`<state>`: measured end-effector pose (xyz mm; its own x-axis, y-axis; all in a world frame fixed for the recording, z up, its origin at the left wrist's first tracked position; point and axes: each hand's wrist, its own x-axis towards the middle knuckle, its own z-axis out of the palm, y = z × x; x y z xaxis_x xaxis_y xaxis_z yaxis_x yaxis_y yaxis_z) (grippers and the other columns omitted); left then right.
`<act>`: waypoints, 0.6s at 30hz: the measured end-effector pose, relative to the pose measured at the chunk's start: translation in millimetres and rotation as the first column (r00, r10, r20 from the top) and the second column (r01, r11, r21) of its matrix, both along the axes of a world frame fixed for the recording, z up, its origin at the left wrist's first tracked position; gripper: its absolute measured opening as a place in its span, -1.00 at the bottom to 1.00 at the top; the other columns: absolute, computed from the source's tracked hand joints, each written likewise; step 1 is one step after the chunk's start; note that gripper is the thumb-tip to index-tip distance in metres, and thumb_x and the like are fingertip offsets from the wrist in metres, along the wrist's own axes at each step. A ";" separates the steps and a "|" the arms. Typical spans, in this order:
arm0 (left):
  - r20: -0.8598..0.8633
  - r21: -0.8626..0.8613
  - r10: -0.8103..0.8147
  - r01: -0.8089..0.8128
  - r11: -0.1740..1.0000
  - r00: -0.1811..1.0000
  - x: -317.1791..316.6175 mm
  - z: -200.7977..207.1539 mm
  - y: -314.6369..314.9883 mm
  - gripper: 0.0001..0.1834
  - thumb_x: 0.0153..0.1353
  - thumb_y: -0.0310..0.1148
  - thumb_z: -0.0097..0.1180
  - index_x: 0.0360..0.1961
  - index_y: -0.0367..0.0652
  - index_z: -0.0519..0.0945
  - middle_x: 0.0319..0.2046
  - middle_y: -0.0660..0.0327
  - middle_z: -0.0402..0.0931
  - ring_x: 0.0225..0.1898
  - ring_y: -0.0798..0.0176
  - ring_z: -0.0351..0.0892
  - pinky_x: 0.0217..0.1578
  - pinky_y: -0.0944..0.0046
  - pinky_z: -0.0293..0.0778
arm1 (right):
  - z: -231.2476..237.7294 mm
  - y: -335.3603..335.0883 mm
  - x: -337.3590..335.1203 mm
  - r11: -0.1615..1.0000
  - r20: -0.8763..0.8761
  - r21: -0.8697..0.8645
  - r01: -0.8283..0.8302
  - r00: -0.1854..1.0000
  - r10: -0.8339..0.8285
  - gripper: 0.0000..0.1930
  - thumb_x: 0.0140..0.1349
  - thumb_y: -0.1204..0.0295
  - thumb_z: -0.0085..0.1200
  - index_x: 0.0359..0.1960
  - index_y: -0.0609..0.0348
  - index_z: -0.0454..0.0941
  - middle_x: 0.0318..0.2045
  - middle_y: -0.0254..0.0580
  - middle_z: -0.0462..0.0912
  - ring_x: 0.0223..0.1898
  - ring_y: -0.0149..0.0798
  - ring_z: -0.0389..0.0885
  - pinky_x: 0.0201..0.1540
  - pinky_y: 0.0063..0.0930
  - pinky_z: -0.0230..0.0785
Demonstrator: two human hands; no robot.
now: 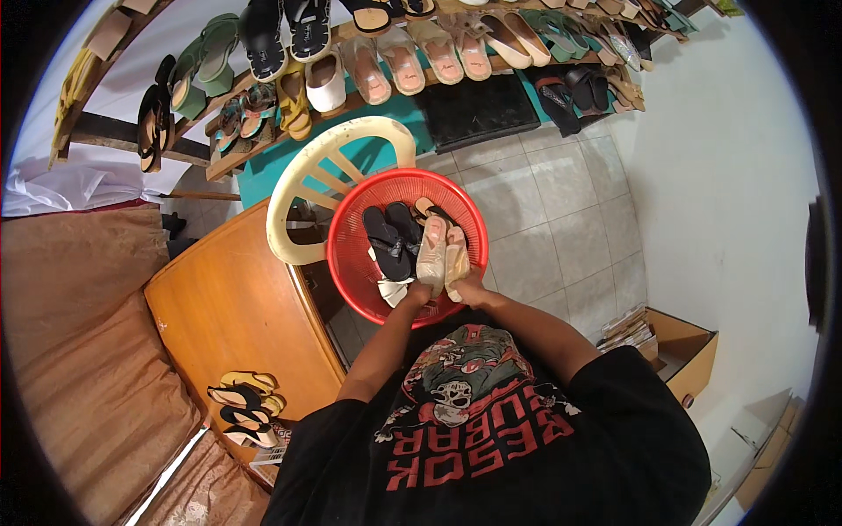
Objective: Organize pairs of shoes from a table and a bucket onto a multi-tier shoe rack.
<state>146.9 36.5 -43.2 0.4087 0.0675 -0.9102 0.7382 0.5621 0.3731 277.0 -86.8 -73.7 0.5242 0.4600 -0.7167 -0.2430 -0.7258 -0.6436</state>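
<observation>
At the near edge, a black shirt (535, 478) is displaying a skull illustration above large red block letters, which are appearing upside down. Forward of the shirt, the left hand (422, 290) and right hand (467, 287) are closing on the near ends of the beige slippers (431, 250), one per hand; exact finger placement is hidden. The slippers are lying side by side, toes pointing away, over a red basket (481, 219); whether they are touching its contents cannot be told. One insole is carrying a small reddish mark, too small to read. Inside the basket, black slippers (388, 245) and a white shoe (392, 292) are occupying the left side. To the left, a wooden table (237, 298) is supporting several sandals (246, 403) at its near end. Beyond it, a cream plastic chair (281, 215) is standing just beside the basket. Farthest, a wooden rack (224, 165) is holding rows of footwear. There, pink-soled slippers (372, 81) are bearing red script on their insoles, and black slides (310, 31) are showing white lettering.
</observation>
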 end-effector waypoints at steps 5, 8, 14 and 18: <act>-0.010 0.343 0.237 -0.220 0.913 0.971 -33.5 -78.7 -14.2 -0.23 0.09 -0.51 -0.09 0.34 -0.33 -0.06 0.04 -0.17 0.45 -0.14 -0.08 0.62 -0.28 0.07 0.63 | 75.4 36.9 -35.3 0.929 0.147 -0.297 -0.222 0.950 0.274 0.03 -0.08 0.36 0.29 0.33 0.43 -0.18 0.09 0.31 0.40 0.04 0.16 0.55 0.02 -0.16 0.48; -0.044 0.225 0.336 -0.318 0.921 0.941 -10.2 -75.2 -24.3 -0.15 0.04 -0.48 -0.06 0.38 -0.37 -0.08 0.16 -0.20 0.37 0.03 -0.09 0.56 -0.09 0.10 0.60 | 100.2 41.3 -16.5 0.903 0.149 -0.370 -0.218 0.945 0.290 0.05 -0.04 0.30 0.25 0.39 0.33 -0.23 0.25 0.36 0.20 0.18 0.23 0.41 0.16 -0.12 0.38; 0.209 0.239 0.441 -0.483 0.842 0.873 -32.9 -67.4 -31.4 -0.20 0.08 -0.39 -0.01 0.36 -0.39 0.03 0.14 -0.19 0.39 0.10 -0.09 0.51 -0.03 0.00 0.55 | 98.7 41.2 13.9 0.821 0.052 -0.249 -0.514 0.839 0.541 -0.03 0.03 0.27 0.22 0.43 0.26 -0.08 0.42 0.28 -0.02 0.27 0.17 0.36 0.16 -0.11 0.41; 0.094 0.248 -0.073 0.048 0.968 0.993 -25.4 -38.2 -5.9 -0.42 0.27 -0.25 -0.08 0.30 -0.16 0.20 0.04 0.06 0.48 -0.02 0.08 0.51 -0.16 -0.03 0.45 | 67.7 24.7 30.0 0.774 0.171 -0.225 -0.591 0.758 0.629 -0.06 0.09 0.31 0.17 0.47 0.18 -0.10 0.44 0.25 -0.03 0.30 0.11 0.34 0.27 -0.17 0.29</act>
<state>121.6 30.6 -81.4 0.5083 0.2555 -0.8224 0.7192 0.3995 0.5685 307.0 -62.0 -6.1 0.3221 0.6361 -0.7011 0.4216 -0.7595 -0.4954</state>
